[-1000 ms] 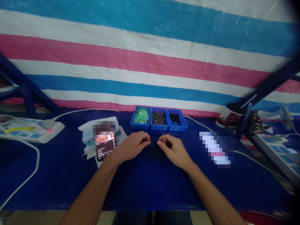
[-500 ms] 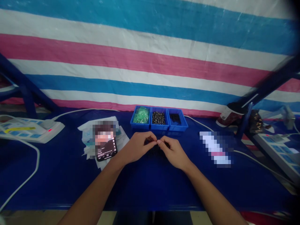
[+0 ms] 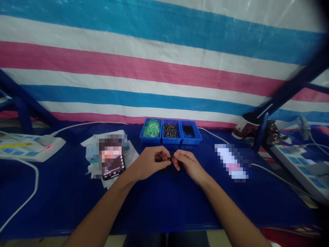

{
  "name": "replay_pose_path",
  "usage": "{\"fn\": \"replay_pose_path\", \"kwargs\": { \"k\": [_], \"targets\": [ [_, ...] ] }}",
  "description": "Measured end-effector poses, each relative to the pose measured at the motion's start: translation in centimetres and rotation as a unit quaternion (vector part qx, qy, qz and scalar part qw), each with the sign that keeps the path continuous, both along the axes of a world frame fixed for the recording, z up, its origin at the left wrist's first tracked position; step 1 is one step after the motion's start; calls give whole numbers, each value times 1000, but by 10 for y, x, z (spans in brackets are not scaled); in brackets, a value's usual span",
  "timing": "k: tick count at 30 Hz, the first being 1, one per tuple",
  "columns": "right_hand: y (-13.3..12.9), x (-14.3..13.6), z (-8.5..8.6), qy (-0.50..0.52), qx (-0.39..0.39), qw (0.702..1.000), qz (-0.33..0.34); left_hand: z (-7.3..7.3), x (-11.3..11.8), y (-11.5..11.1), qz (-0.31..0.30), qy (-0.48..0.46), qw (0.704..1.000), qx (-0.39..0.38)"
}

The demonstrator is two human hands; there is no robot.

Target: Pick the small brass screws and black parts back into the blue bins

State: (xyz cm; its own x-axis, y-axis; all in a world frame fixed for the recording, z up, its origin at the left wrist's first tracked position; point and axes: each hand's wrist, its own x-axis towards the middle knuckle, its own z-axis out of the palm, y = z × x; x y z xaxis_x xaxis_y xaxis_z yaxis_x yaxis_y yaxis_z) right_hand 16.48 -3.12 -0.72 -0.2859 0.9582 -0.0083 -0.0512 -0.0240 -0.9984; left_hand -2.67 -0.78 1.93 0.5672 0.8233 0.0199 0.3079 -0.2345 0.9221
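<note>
Over the middle of the blue tabletop, my left hand point(image 3: 150, 163) and my right hand point(image 3: 189, 165) meet fingertip to fingertip. Between them is a small dark piece point(image 3: 171, 158), pinched from both sides; its exact kind is too small to make out. Just beyond my fingers three blue bins stand side by side. The left bin holds clear green pieces point(image 3: 152, 128), the middle one black-and-metal small parts point(image 3: 170, 131), and the right one thin black pieces point(image 3: 189, 130). Faint dark bits lie on the table beneath my hands, partly hidden.
A lit phone point(image 3: 113, 168) rests on crumpled white packaging point(image 3: 88, 151) at the left. Another bright-screened device point(image 3: 231, 163), blurred out, lies at the right with a cable. Power strips point(image 3: 55, 147) flank both sides, and a dark cup point(image 3: 243, 127) stands at the back right.
My fingertips have parted slightly, and the small dark piece now shows between them. My right hand's fingers have spread a little. The whole view has shifted slightly.
</note>
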Motion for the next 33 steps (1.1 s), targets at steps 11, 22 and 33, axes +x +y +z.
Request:
{"fn": "replay_pose_path", "kwargs": {
  "k": [11, 22, 33],
  "targets": [
    [15, 17, -7, 52, -51, 968, -241, -3, -3, 9, 95, 4, 995, 40],
    [-2, 2, 0, -82, 40, 996, 25, -5, -1, 7, 67, -66, 995, -40],
    [1, 2, -4, -39, 9, 998, 47, -4, -1, 4, 52, -68, 996, -29]
  ]
}}
